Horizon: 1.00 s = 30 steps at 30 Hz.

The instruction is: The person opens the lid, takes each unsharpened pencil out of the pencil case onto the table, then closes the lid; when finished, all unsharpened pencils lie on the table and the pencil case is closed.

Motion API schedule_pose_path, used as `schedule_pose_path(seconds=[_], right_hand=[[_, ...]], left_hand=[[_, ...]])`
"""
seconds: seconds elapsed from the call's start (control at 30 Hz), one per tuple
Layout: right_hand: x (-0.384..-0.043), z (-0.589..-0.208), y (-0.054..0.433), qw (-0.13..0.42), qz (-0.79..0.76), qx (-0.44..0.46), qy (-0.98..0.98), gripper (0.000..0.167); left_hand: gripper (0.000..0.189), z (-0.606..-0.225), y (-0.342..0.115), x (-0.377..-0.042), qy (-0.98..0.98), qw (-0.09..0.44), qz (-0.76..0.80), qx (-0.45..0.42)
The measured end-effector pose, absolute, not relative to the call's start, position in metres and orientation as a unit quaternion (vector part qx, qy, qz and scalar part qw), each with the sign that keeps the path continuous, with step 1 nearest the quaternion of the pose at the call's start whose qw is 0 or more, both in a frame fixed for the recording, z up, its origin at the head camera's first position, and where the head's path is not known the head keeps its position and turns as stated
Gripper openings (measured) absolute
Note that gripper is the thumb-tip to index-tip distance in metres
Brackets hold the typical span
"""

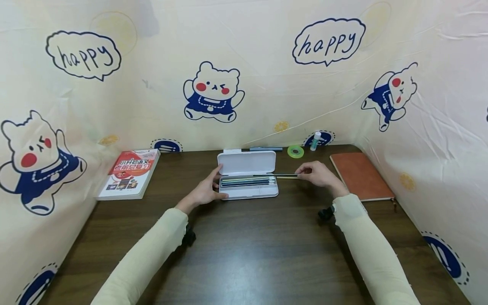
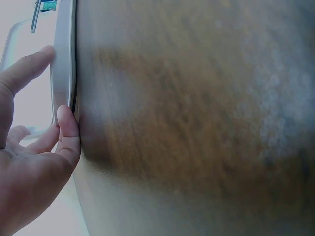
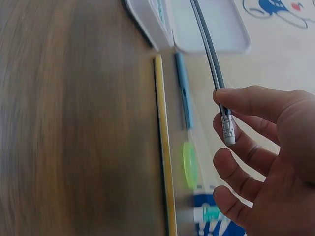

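A white pencil case (image 1: 249, 194) lies on the table with its lid (image 1: 248, 163) raised at the back. Inside it several dark pencils (image 1: 244, 182) lie side by side. My left hand (image 1: 206, 188) grips the case's left end; in the left wrist view, fingertips press on its side wall (image 2: 63, 64). To the right of the case, my right hand (image 1: 316, 173) pinches a dark pencil (image 3: 211, 54) between thumb and fingers near its white eraser end (image 3: 229, 137). That pencil reaches leftward from the hand, its far end over the case in the head view.
A red and white book (image 1: 127, 176) lies at the left, a brown notebook (image 1: 362, 176) at the right. Along the back stand or lie a blue pen (image 1: 267, 149), a green tape roll (image 1: 295, 151) and a glue stick (image 1: 315, 141). Printed cloth (image 1: 267, 93) hangs behind the table.
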State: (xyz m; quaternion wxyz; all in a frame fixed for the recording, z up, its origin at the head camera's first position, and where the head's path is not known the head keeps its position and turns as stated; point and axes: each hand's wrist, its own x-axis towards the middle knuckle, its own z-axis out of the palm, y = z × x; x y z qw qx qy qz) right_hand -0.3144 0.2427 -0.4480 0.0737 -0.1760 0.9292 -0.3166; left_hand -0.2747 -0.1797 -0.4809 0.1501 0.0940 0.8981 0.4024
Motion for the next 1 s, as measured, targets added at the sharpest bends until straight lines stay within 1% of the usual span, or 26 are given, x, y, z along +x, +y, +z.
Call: schedule_pose_path(seconds=[0.23,0.5,1.0], right_hand=[[-0.313,-0.452,0.268,0.066,-0.316,-0.152,0.934,0.01],[-0.313,-0.457,0.294,0.077,-0.306,-0.125,0.941,0.014],[-0.311,-0.467,0.312,0.087,-0.268,-0.111,0.953,0.013]], left_hand=[[0.111,-0.481,-0.18,-0.274,0.898,0.149,0.404,0.092],[0.111,-0.481,-0.179,-0.273,0.9,0.147,0.399,0.096],[0.111,-0.482,-0.178,-0.273,0.901,0.147,0.398,0.094]])
